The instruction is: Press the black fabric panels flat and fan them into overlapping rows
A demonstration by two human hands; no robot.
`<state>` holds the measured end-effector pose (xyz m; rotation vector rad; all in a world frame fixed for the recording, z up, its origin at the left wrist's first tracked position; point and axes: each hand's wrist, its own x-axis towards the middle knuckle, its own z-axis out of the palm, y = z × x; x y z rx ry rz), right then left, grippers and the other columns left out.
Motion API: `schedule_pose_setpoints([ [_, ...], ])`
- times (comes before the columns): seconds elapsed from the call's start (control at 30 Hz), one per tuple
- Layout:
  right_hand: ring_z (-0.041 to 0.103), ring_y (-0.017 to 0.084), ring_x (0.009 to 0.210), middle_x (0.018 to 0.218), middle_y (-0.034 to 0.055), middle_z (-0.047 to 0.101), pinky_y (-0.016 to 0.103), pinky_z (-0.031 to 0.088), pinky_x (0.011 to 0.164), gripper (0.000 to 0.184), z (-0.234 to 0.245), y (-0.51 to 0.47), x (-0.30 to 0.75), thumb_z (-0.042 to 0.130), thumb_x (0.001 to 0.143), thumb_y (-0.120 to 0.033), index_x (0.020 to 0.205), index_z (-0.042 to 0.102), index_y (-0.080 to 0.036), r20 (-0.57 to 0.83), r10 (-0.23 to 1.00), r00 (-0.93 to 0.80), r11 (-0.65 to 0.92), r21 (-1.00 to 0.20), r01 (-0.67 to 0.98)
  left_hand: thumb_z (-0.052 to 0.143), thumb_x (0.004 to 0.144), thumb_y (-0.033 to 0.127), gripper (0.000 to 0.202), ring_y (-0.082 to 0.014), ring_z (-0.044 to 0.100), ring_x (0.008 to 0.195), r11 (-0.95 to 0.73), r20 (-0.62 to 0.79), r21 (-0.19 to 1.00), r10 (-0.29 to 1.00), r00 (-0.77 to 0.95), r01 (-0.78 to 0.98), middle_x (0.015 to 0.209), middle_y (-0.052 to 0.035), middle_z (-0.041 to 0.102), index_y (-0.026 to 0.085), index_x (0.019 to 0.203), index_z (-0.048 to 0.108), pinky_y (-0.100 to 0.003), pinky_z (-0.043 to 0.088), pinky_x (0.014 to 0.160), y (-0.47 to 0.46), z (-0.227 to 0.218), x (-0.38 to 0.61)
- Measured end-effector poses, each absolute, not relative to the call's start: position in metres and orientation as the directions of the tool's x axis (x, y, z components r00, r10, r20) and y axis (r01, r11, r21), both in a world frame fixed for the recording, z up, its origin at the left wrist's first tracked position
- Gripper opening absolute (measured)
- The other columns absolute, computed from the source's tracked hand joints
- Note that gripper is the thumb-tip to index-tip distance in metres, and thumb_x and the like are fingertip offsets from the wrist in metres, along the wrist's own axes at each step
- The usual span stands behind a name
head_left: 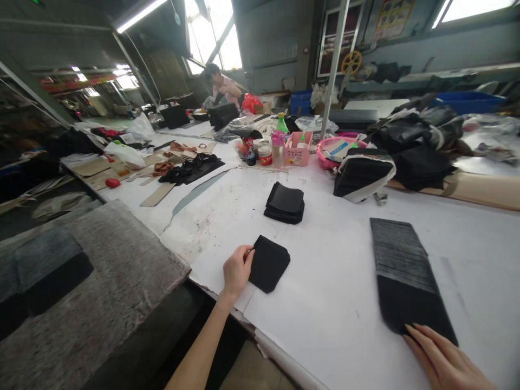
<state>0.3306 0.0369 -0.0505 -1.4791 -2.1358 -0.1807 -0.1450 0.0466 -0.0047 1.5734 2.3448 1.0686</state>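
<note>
My left hand (236,273) is closed, its thumb and fingers pinching the left corner of a black square piece (270,264) with clipped corners, which lies on the white tabletop. Just beyond that sits a small stack of similar black pieces (284,202), their edges slightly uneven. To the right, a long row of overlapping black pieces (406,271) is fanned out, with many thin edges showing at its far part. My right hand (447,360) is at the near end of this row, fingers stretched out and fingertips touching the front piece. Its thumb is hidden.
A grey, rough-topped board (122,260) stands at the left with dark pieces on it. Behind are a pink box (298,149), a pink-lidded bottle (278,149), a pink basin (325,157) and a black bundle (361,173). A metal pole (335,70) rises there. Another person (225,86) sits far back.
</note>
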Motion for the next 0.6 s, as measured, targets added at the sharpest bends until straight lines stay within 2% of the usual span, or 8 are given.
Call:
schedule_pose_setpoints([
  [0.1,0.066,0.024,0.096,0.115,0.0054,0.068,0.035,0.051,0.079,0.041,-0.039,0.033,0.321,0.035,0.098,-0.046,0.111,0.066,-0.022,0.514,0.795,-0.322,0.406,-0.056,0.912,0.05,0.094,0.034,0.02,-0.0163,0.063,0.072,0.259,0.243,0.638,0.826,-0.509,0.725,0.08,-0.0008,0.068,0.022,0.101,0.064,-0.025,0.043,0.065,0.047,-0.005,-0.145],
  [0.2,0.067,0.021,0.094,0.108,0.0039,0.07,0.03,0.05,0.076,0.028,-0.027,0.029,0.31,0.044,0.098,-0.037,0.101,0.066,-0.021,0.558,0.785,-0.27,0.365,-0.064,0.929,0.049,0.093,0.032,0.022,-0.017,0.061,0.074,0.316,0.252,0.511,0.834,-0.491,0.8,0.085,-0.0025,0.066,0.021,0.106,0.063,-0.025,0.041,0.063,0.046,-0.005,-0.145],
  [0.27,0.069,0.021,0.088,0.101,0.0074,0.072,0.03,0.051,0.076,0.027,-0.022,0.028,0.307,0.045,0.097,-0.036,0.1,0.064,-0.018,0.571,0.804,-0.166,0.328,-0.194,0.924,0.047,0.094,0.032,0.025,-0.0203,0.06,0.083,0.286,0.327,0.322,0.861,-0.389,0.903,0.097,-0.0072,0.064,0.019,0.107,0.063,-0.028,0.042,0.066,0.045,-0.006,-0.144],
  [0.33,0.068,0.019,0.071,0.085,0.0067,0.071,0.028,0.051,0.066,0.028,-0.017,0.028,0.308,0.046,0.096,-0.039,0.096,0.062,-0.016,0.534,0.844,0.046,0.195,-0.387,0.901,0.045,0.095,0.035,0.032,-0.0263,0.057,0.092,0.234,0.41,0.172,0.866,-0.286,0.957,0.099,-0.0117,0.061,0.014,0.114,0.062,-0.034,0.044,0.073,0.043,-0.006,-0.144],
  [0.4,0.064,0.018,0.061,0.071,0.0037,0.066,0.027,0.05,0.058,0.028,-0.012,0.026,0.311,0.046,0.094,-0.042,0.089,0.058,-0.016,0.464,0.836,0.293,0.045,-0.59,0.806,0.046,0.095,0.036,0.036,-0.0314,0.054,0.099,0.2,0.476,0.097,0.851,-0.222,0.975,0.106,-0.0153,0.059,0.013,0.118,0.06,-0.041,0.045,0.078,0.04,-0.005,-0.141],
  [0.47,0.063,0.018,0.061,0.069,0.0029,0.064,0.027,0.05,0.057,0.028,-0.006,0.021,0.312,0.046,0.093,-0.042,0.086,0.055,-0.017,0.433,0.789,0.435,-0.01,-0.698,0.716,0.048,0.094,0.033,0.032,-0.033,0.053,0.104,0.121,0.526,0.102,0.836,-0.156,0.987,0.111,-0.0159,0.058,0.014,0.117,0.061,-0.046,0.046,0.083,0.036,-0.001,-0.133],
  [0.5,0.064,0.019,0.065,0.074,0.0047,0.066,0.028,0.051,0.059,0.026,-0.003,0.018,0.311,0.046,0.093,-0.041,0.086,0.055,-0.017,0.454,0.771,0.447,0.004,-0.705,0.709,0.049,0.094,0.031,0.029,-0.0322,0.054,0.104,0.049,0.543,0.127,0.832,-0.111,0.991,0.111,-0.0148,0.058,0.016,0.114,0.062,-0.047,0.046,0.086,0.034,0.002,-0.126],
  [0.6,0.067,0.022,0.086,0.105,0.0128,0.068,0.031,0.053,0.071,0.016,0.003,0.009,0.303,0.05,0.092,-0.033,0.094,0.055,-0.018,0.556,0.774,0.304,0.119,-0.6,0.791,0.05,0.094,0.024,0.018,-0.0263,0.057,0.102,-0.246,0.541,0.235,0.837,0.084,0.94,0.104,-0.0093,0.062,0.02,0.106,0.064,-0.044,0.048,0.092,0.027,0.01,-0.092],
])
